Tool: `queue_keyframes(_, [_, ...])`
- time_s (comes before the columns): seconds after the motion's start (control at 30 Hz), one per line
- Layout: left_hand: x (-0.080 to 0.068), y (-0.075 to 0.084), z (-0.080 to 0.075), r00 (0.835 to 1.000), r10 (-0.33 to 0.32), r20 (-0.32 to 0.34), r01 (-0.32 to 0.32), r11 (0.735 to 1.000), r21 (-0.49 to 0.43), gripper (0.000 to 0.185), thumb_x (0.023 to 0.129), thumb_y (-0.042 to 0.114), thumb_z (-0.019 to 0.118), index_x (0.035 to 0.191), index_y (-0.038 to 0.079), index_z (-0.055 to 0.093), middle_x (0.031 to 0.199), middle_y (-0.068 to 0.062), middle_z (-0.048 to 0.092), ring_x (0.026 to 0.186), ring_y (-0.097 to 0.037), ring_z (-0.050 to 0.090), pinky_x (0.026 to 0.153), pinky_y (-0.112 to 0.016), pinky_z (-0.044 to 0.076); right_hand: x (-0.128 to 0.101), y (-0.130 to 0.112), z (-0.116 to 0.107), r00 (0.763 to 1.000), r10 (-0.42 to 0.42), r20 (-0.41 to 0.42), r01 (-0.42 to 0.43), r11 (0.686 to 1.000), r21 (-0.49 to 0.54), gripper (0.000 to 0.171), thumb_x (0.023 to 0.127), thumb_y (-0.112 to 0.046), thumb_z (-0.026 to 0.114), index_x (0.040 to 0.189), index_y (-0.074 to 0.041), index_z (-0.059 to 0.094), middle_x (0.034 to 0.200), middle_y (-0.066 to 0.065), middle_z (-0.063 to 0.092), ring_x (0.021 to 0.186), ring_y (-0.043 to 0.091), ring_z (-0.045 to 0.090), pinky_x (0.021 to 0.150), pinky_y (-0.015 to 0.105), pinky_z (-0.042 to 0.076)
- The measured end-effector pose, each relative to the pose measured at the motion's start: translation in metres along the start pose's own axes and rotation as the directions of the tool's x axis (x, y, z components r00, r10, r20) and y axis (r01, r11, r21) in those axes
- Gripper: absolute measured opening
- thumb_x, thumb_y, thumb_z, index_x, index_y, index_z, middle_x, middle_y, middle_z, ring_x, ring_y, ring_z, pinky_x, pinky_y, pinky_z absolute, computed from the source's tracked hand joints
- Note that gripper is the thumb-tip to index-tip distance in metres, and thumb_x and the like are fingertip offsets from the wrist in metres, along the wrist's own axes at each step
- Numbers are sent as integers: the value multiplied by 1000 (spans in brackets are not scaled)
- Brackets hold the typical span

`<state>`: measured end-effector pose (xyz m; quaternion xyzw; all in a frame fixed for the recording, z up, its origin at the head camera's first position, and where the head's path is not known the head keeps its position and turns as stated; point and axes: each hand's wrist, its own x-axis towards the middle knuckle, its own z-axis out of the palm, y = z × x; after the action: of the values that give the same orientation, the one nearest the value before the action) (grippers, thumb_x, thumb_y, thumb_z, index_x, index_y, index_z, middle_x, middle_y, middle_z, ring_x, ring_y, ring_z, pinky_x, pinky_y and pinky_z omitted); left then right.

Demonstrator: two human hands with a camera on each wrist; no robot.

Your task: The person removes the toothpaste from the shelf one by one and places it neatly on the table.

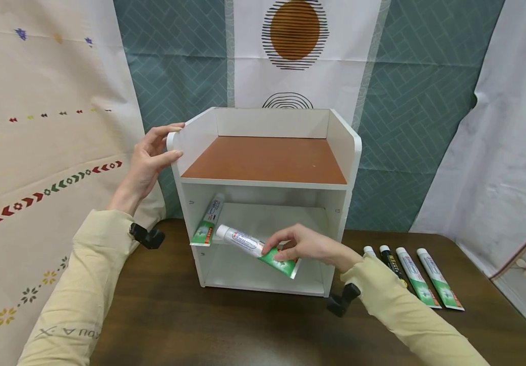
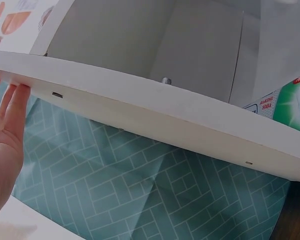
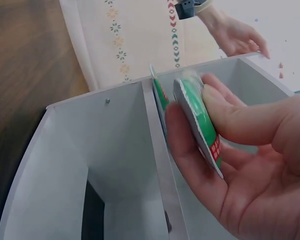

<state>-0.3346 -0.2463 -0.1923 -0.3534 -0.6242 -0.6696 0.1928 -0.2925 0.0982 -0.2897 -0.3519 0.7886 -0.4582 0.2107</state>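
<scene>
White shelf unit [image 1: 263,122] with a brown top panel is standing at the centre of the frame on a dark wooden counter [image 1: 190,325]. A person in pale yellow sleeves is working at it with both hands.

At centre left, the left hand [image 1: 146,162] is resting on the unit's upper left corner, fingers straight over the top edge of the side wall and thumb against its front edge. The left wrist view is showing those fingers [image 2: 12,107] lying flat against the white board.

Just below centre, the right hand [image 1: 301,245] is pinching the green crimped end of a toothpaste tube [image 1: 249,246] between thumb and fingers. This tube is lying slantwise across the front of the middle shelf, its white cap pointing toward the left. A second toothpaste tube [image 1: 209,218] is leaning just beside it, inside the same compartment against the left wall.

At the lower right of the frame, four more tubes [image 1: 416,277] are lying side by side on the counter, well apart from the shelf unit.
</scene>
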Motion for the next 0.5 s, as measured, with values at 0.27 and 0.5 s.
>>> queue_keyframes(0.27, [1, 0, -1, 1000, -11, 5, 11, 1000, 0, 41, 82, -10, 59, 120, 6, 56, 134, -11, 39, 117, -28, 37, 80, -29, 44, -17, 10, -11, 976, -114, 188, 122, 992, -31, 19, 86, -4, 59, 103, -8, 67, 98, 6, 60, 75, 18, 49, 59, 26, 42])
queue_keyframes(0.5, [0, -1, -1, 1000, -11, -3, 11, 1000, 9, 41, 82, -10, 58, 120, 7, 55, 134, -11, 40, 116, -28, 38, 80, -29, 44, -33, 24, -22, 941, -169, 293, 189, 981, -41, 19, 89, -5, 56, 104, -6, 66, 103, 5, 62, 81, 19, 49, 67, 28, 42])
